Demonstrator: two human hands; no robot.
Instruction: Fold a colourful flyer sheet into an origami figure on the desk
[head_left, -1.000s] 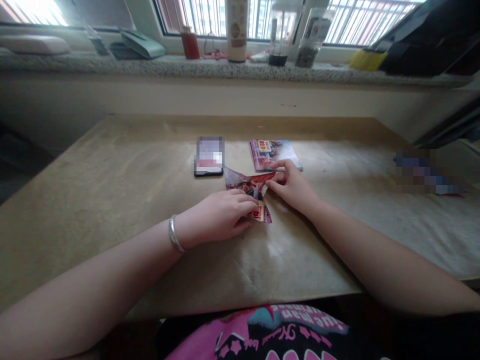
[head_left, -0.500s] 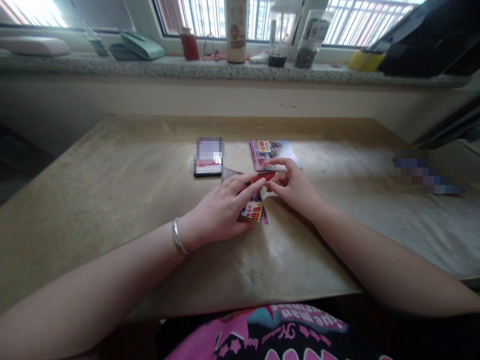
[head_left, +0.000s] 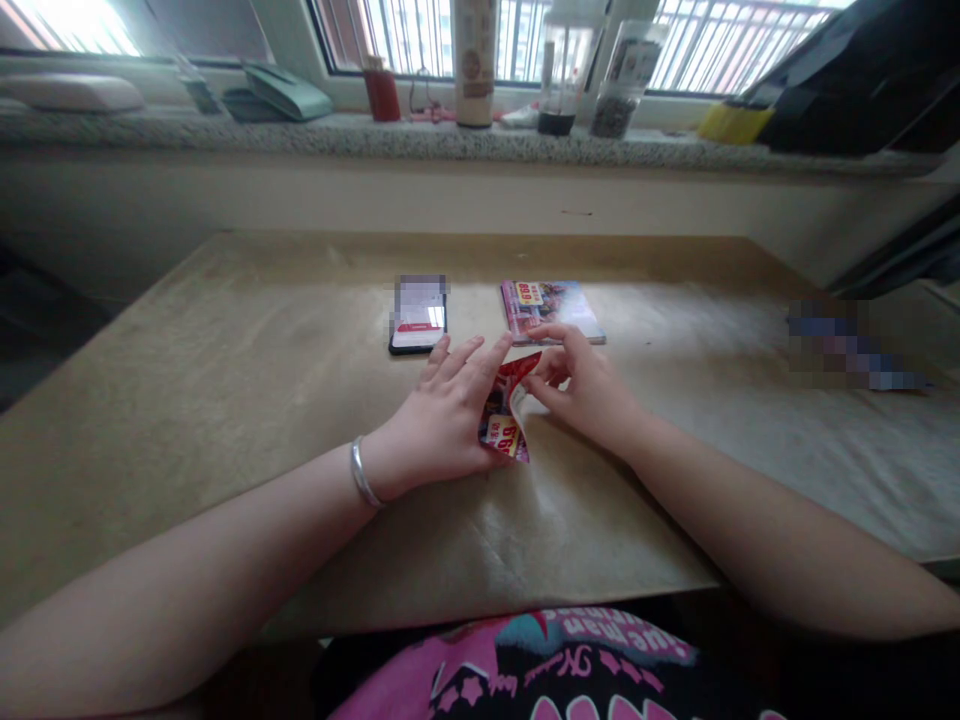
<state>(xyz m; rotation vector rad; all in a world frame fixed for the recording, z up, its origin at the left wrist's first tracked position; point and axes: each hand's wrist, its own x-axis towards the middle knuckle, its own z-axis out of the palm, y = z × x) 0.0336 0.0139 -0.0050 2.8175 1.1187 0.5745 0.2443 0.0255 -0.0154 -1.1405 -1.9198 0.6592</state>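
Note:
A folded sheet of glossy printed paper [head_left: 501, 415], red along its upper right edge and with a yellow price label, lies between my hands. My left hand [head_left: 442, 415] rests over its left side, fingers stretched and spread, the thumb along its near edge; that side is hidden beneath the hand. At the paper's right edge, the thumb and index finger of my right hand [head_left: 589, 380] are pinched together, and the edge curls up there. Just beyond my right fingers lies a flat stack of similar glossy printed sheets [head_left: 559, 308].
A phone [head_left: 420, 315] lies beyond my left fingers on the tan table [head_left: 262, 400]. A blurred bluish item [head_left: 855, 345] sits at the far right. Bottles and jars, among them a red bottle [head_left: 382, 92], line the stone windowsill [head_left: 300, 138] behind.
My left fingers have lifted and spread, moving off the paper's upper edge. The paper has turned a little and its right edge now curls up. My right hand has shifted only slightly.

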